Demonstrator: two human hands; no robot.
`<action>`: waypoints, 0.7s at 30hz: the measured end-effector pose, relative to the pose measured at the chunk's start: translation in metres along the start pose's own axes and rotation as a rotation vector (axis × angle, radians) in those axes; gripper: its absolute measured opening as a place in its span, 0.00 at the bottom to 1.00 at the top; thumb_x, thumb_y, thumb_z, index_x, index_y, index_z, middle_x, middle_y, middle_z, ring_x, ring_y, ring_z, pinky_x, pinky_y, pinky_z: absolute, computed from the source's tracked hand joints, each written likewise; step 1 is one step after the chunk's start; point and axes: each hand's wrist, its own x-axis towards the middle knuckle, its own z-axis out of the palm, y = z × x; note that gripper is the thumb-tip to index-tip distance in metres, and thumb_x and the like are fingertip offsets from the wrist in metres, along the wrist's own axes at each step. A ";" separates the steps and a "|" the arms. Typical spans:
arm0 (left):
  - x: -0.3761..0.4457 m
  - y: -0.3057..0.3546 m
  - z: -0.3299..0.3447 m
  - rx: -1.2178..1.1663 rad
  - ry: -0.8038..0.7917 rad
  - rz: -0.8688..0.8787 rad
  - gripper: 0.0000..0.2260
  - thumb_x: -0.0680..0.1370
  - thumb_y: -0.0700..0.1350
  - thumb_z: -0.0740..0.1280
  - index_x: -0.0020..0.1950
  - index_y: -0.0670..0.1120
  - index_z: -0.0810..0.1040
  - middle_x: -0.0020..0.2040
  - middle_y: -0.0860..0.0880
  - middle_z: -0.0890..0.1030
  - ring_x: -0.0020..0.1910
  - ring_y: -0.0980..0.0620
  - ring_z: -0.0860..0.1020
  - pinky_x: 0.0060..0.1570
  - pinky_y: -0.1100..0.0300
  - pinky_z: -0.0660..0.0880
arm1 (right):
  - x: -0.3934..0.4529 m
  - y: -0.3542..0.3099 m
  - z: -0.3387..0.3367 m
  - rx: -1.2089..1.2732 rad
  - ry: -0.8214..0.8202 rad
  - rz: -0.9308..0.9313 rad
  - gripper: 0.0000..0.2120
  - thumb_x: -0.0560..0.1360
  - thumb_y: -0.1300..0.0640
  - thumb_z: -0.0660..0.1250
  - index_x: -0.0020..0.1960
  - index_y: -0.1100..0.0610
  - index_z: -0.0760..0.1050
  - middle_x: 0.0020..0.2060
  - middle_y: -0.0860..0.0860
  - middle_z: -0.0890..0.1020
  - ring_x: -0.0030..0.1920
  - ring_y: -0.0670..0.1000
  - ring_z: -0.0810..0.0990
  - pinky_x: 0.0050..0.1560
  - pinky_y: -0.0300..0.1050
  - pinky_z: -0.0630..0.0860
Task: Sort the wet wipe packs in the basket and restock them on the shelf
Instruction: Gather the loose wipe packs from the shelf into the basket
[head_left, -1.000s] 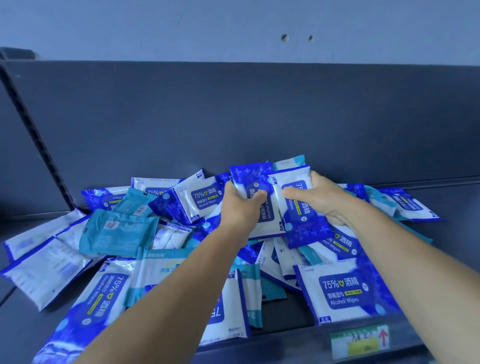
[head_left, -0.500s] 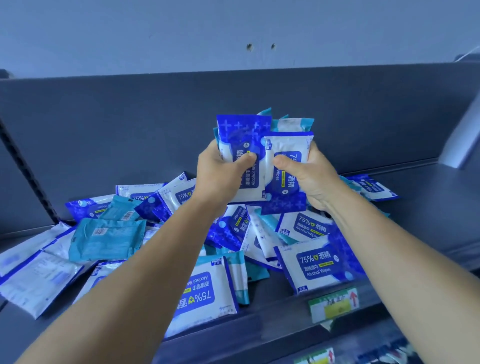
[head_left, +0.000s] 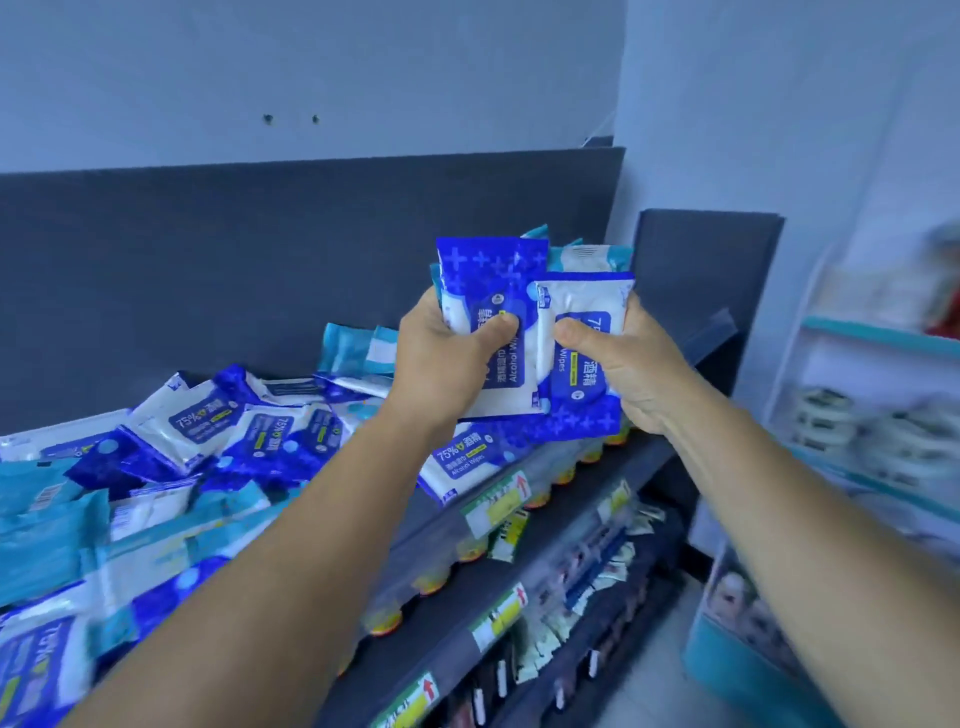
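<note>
My left hand (head_left: 447, 358) grips a dark blue and white soft plastic pack of alcohol wipes (head_left: 491, 291), with the thumb curled over its front. My right hand (head_left: 631, 364) grips a second blue and white soft pack (head_left: 579, 364), thumb on the label. The two packs overlap at the inner edges, and behind them I hold some more packs with pale teal tops (head_left: 587, 254); how many, I cannot tell. The whole bundle is in the air above the right end of the dark grey metal shelf (head_left: 644, 462), upright and turned a little.

I judge that the sorting is only at the beginning. On the shelf board at the left lies a loose heap of blue and white wipe packs (head_left: 208, 421), and mixed with them are plain teal packs (head_left: 41, 545). They lie at all angles, some face up, some turned over, one on top of another. One blue pack (head_left: 462, 457) lies near the front edge, just below my hands. No tidy row or stack is visible yet. No basket shows in this view.

What is left, as I see it: to set this bundle down as an ordered group, probably at the bare right end, and then to separate the teal packs from the blue ones and line up both kinds. Most of the work is still to do.
</note>
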 end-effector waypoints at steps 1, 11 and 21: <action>-0.006 -0.003 0.015 -0.021 -0.041 -0.014 0.09 0.75 0.36 0.71 0.51 0.46 0.79 0.48 0.48 0.85 0.47 0.47 0.84 0.50 0.46 0.80 | -0.012 -0.001 -0.016 -0.017 0.042 0.007 0.15 0.73 0.64 0.71 0.53 0.49 0.72 0.44 0.49 0.84 0.44 0.51 0.85 0.42 0.51 0.82; -0.078 -0.034 0.193 -0.188 -0.455 -0.194 0.10 0.74 0.33 0.70 0.48 0.47 0.79 0.44 0.50 0.85 0.42 0.49 0.83 0.45 0.52 0.81 | -0.152 -0.025 -0.180 -0.261 0.469 0.118 0.26 0.63 0.49 0.76 0.59 0.50 0.74 0.50 0.52 0.84 0.48 0.56 0.84 0.47 0.55 0.80; -0.164 -0.092 0.390 -0.116 -0.704 -0.471 0.07 0.75 0.37 0.71 0.48 0.47 0.79 0.46 0.45 0.84 0.43 0.46 0.83 0.47 0.48 0.81 | -0.268 -0.007 -0.361 -0.217 0.751 0.315 0.14 0.74 0.65 0.68 0.58 0.55 0.74 0.46 0.52 0.85 0.45 0.53 0.85 0.43 0.50 0.81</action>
